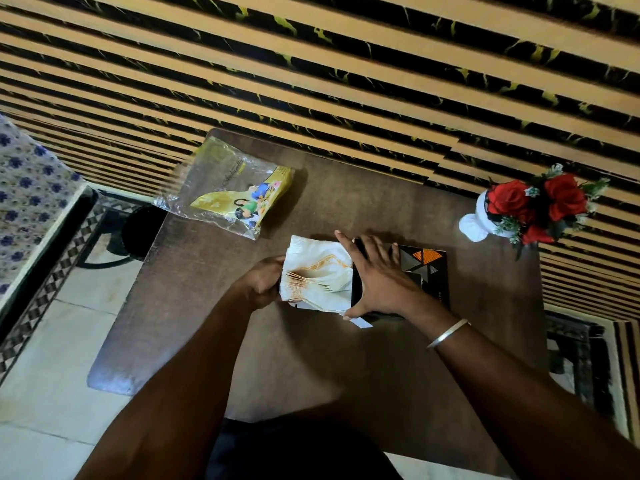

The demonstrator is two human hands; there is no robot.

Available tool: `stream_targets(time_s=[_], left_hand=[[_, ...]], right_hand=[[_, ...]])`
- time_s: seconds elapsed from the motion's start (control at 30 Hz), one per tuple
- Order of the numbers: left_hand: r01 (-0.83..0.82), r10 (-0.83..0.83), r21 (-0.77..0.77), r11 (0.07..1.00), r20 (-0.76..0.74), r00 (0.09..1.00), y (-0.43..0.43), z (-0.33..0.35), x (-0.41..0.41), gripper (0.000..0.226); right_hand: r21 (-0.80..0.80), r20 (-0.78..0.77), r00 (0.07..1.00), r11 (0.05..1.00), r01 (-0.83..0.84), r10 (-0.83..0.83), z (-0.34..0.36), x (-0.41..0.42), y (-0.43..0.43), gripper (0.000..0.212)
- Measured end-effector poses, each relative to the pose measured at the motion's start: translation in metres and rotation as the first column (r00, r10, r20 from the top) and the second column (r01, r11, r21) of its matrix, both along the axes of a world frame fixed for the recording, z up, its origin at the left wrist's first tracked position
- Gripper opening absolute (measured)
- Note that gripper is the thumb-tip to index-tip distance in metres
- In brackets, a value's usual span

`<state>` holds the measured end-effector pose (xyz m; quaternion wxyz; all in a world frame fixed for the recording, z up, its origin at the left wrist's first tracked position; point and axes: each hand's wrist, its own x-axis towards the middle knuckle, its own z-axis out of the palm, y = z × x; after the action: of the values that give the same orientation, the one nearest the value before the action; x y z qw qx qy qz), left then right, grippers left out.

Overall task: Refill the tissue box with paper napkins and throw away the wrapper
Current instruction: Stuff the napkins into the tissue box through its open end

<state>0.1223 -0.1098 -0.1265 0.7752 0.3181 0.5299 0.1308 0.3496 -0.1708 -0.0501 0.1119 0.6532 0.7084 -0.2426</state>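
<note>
A stack of white paper napkins [317,271] with a gold pattern lies at the middle of the brown table [214,327]. My left hand [265,280] grips the stack's left end. Its right end sits at the open side of a black tissue box [427,271] with orange and grey triangles. My right hand [377,277] spreads over the box's open end and holds it. The crumpled clear and yellow wrapper [225,192] lies flat at the table's far left corner, away from both hands.
A white vase with red roses [530,206] stands at the table's far right. A dark round bin or stool [142,226] sits on the floor left of the table. A bed with blue-patterned cloth [24,202] is at far left. A striped wall runs behind.
</note>
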Motion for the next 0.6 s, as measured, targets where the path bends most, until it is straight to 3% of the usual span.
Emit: stream_targets(time_s=[0.27,0.6], left_hand=[[-0.033,0.036,-0.072,0.997,0.049,0.998,0.006,0.0,-0.01,0.02],[0.036,-0.047,0.068,0.997,0.174,0.984,0.004,-0.001,0.007,0.027]], right_hand=[[0.072,-0.025,1.0,0.997,-0.002,0.004,0.009,0.008,0.002,0.148],[0.104,-0.052,0.997,0.994,-0.043,0.048,0.014,0.003,0.005,0.145]])
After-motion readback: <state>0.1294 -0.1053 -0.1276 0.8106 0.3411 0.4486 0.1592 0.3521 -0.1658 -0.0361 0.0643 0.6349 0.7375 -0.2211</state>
